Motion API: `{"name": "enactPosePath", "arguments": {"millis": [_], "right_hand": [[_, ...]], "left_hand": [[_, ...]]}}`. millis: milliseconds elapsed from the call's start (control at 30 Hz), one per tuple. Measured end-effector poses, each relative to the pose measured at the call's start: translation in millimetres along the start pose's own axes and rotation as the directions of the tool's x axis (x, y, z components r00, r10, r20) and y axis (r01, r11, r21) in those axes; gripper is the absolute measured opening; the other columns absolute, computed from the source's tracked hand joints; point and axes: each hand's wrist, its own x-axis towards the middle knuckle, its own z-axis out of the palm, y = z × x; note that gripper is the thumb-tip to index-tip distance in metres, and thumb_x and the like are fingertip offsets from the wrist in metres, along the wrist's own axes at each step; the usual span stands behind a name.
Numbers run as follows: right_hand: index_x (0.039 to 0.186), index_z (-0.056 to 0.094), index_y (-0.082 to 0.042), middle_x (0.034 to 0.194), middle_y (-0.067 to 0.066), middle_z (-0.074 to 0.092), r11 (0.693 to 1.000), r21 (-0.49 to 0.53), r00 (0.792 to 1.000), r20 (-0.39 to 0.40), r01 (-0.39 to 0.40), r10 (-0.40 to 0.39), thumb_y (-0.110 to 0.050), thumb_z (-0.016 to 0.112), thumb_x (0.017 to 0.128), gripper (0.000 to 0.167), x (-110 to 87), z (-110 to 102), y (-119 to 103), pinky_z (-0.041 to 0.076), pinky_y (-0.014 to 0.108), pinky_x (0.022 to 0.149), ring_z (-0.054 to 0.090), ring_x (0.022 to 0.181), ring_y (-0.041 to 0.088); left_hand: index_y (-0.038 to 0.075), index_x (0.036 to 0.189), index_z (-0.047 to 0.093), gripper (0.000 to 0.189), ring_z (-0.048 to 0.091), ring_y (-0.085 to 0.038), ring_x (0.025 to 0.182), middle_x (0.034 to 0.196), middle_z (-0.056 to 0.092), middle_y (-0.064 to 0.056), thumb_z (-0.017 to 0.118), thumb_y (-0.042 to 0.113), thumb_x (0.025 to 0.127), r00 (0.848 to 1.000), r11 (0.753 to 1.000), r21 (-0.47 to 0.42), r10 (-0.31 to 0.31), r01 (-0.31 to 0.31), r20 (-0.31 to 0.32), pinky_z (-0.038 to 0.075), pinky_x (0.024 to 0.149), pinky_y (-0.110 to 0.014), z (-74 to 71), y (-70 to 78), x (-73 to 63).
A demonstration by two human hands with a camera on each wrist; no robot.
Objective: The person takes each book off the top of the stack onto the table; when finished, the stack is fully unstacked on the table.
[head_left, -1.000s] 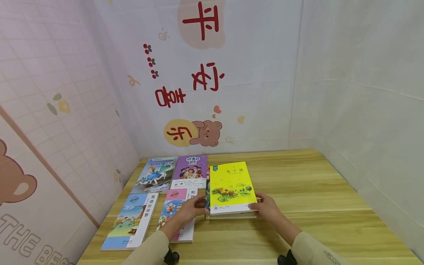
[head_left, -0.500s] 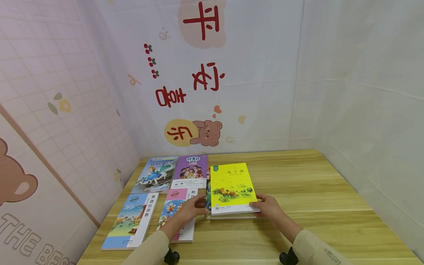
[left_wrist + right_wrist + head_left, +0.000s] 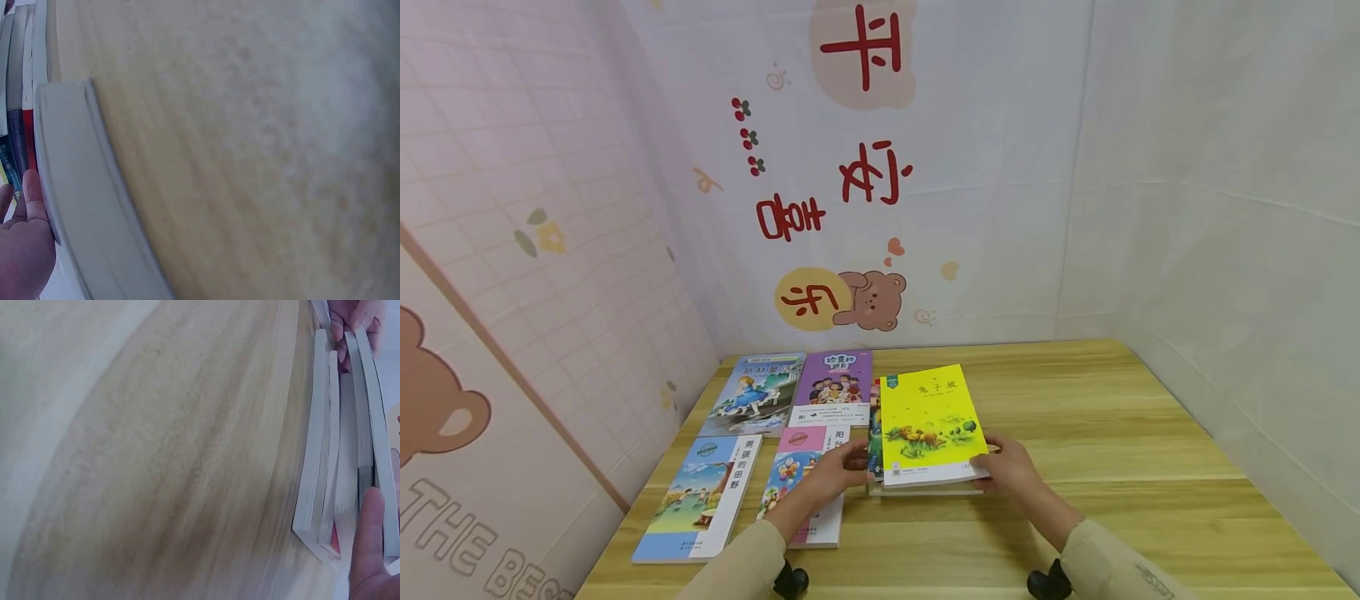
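A yellow book point(image 3: 929, 425) lies on top of a stack of books point(image 3: 925, 491), slightly askew. My right hand point(image 3: 1011, 471) pinches its near right corner, with the thumb on the cover. In the right wrist view, a finger of that hand point(image 3: 370, 544) lies against the page edges of the upper books point(image 3: 382, 444). My left hand point(image 3: 831, 475) rests at the stack's left side, its relaxed fingertips at the spines. Coloured spines point(image 3: 28, 140) show beside the left hand point(image 3: 25, 244) in the left wrist view.
To the left of the stack lie a blue book point(image 3: 696, 500), a pink book point(image 3: 797, 479) partly under my left arm, a purple book point(image 3: 832, 387) and a fairy-tale book point(image 3: 756, 396). The wooden table point(image 3: 1097, 533) meets printed cloth walls point(image 3: 985, 208).
The yellow book has shifted a little to the right on the stack, along with my right hand. My left hand stays in place. The head view moves slightly.
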Motion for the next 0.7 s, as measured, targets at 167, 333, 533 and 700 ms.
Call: {"name": "enactPosePath", "arguments": {"millis": [167,333,533,700], "right_hand": [[0.146,0.036,0.010,0.124,0.030,0.058,0.996,0.084,0.999,0.015,0.039,-0.041,0.001,0.058,0.094,0.057,-1.3,-4.0,-2.8,0.059,0.041,0.073,0.068,0.082,0.025],[0.148,0.033,0.010,0.132,0.031,0.054,0.985,0.164,0.998,0.024,0.059,-0.064,0.002,0.057,0.095,0.059,3.9,-8.9,-2.0,0.059,0.040,0.075,0.068,0.088,0.025],[0.149,0.034,0.007,0.130,0.028,0.056,0.978,0.184,0.993,0.047,0.095,-0.105,0.000,0.056,0.096,0.057,10.9,-16.9,-4.6,0.057,0.044,0.081,0.068,0.092,0.024],[0.152,0.026,0.006,0.136,0.029,0.049,0.975,0.196,0.990,0.063,0.108,-0.122,-0.003,0.054,0.100,0.060,19.8,-29.5,-9.1,0.056,0.043,0.085,0.067,0.094,0.022]], "left_hand": [[0.000,0.149,0.041,0.070,0.052,-0.031,0.122,0.134,0.055,-0.014,0.075,0.012,0.089,1.000,1.000,0.006,-0.009,0.009,-0.006,0.046,0.100,-0.047,0.3,0.9,-0.3],[-0.001,0.149,0.041,0.069,0.052,-0.032,0.121,0.134,0.055,-0.016,0.075,0.010,0.089,1.000,1.000,0.007,0.008,-0.008,-0.003,0.046,0.100,-0.048,1.2,-0.1,0.6],[-0.001,0.149,0.041,0.070,0.053,-0.032,0.120,0.133,0.055,-0.016,0.075,0.010,0.089,1.000,1.000,0.012,0.015,-0.014,-0.008,0.046,0.099,-0.048,2.0,-0.9,2.0],[-0.001,0.149,0.041,0.069,0.052,-0.034,0.122,0.133,0.055,-0.017,0.075,0.010,0.089,1.000,1.000,0.006,0.024,-0.024,-0.008,0.047,0.099,-0.048,2.2,-0.4,0.5]]}}
